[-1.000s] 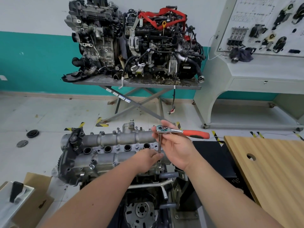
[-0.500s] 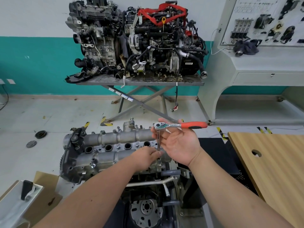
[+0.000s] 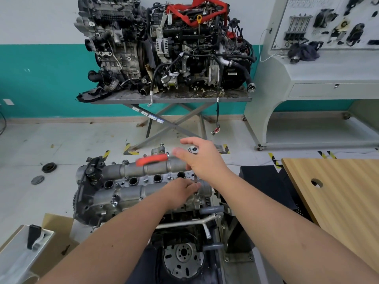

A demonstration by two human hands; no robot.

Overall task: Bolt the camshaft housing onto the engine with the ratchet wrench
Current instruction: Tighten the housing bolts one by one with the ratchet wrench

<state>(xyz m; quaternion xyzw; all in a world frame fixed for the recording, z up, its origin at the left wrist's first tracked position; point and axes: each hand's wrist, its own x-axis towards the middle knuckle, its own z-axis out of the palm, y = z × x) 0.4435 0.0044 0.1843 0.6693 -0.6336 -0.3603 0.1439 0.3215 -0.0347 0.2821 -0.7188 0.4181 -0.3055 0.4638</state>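
The camshaft housing [image 3: 143,181] lies on the engine [image 3: 180,238] in the near middle, its long axis running left to right. A wooden table [image 3: 338,201] edges in close on the right, a cardboard box [image 3: 55,238] sits near left, and open floor lies beyond the far side. The ratchet wrench [image 3: 155,159] stands over the housing's right end, its red handle blurred and pointing left, its extension dropping straight down to a bolt. The left hand [image 3: 181,190] pinches the extension's lower end. The right hand [image 3: 203,160] hovers at the ratchet head with fingers spread and loose.
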